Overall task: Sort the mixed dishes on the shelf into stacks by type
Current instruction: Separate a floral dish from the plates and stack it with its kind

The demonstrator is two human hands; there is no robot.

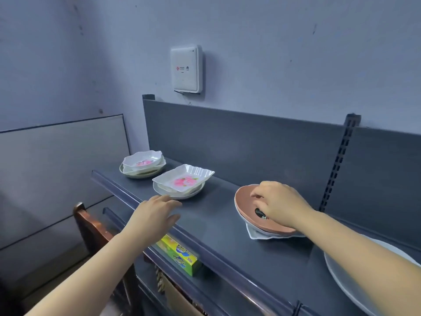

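Nearest, my left hand (157,210) hovers open-fingered over the shelf (218,224) edge, holding nothing. At two o'clock my right hand (276,202) curls onto the brown plate (245,199), apparently gripping it; this plate tops a white dish (255,233). Farther, at eleven o'clock, sits the rectangular floral dish (183,177), nearer my left.
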